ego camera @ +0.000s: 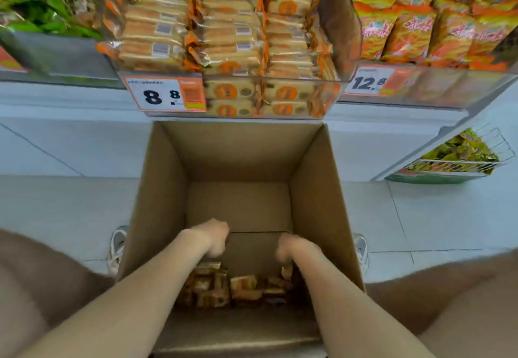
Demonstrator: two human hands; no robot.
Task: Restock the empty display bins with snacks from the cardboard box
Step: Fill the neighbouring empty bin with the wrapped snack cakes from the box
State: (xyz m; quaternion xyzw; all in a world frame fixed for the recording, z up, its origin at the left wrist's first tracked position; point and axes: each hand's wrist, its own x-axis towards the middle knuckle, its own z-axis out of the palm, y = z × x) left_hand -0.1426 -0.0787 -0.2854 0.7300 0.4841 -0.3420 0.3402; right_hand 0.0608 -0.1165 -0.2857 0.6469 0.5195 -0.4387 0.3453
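The person is bending over an open cardboard box (168, 189) that is standing on the pale tiled floor (420, 217), and both bare forearms are reaching down into it. The left hand (214, 235) is hanging over the left half of the box floor with its knuckles up and its fingers curling downward out of sight, so I cannot tell whether it is holding anything. The right hand (288, 248) is blurring near the box's right wall, fingers also curling under; whether they are pinching a pack cannot be told.

The remaining snack packs (224, 287), small orange-and-brown wrapped pieces, are lying in a loose heap along the near edge of the box floor, between the two forearms, while the far part of the box floor is showing bare cardboard.

Above the box's far edge, a clear display bin (330, 21) is sitting filled with rows of wrapped cakes (229, 35), with an 8.8 price tag (165, 95) on its front left corner. A neighbouring bin is holding orange snack bags (434, 21) behind a 12.8 tag (370, 82). White shoes (116, 248) are peeking out beside the box.
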